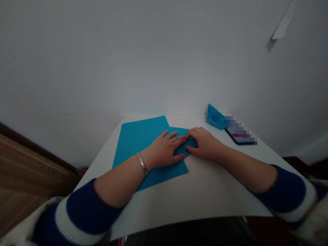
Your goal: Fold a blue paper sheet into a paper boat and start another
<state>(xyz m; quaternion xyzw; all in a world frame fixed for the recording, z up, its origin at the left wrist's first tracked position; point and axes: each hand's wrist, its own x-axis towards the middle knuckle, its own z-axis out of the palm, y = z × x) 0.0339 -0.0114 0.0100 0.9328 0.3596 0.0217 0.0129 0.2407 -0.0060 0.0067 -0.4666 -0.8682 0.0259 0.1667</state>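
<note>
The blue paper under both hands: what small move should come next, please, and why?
Probably run the right hand along the fold to sharpen it, since the left hand pins the blue paper flat on the table.

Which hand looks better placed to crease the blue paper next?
Right, probably: the right hand has its fingertips on the edge of the folded blue piece, while the left hand lies flat across it, pinning it down.
</note>
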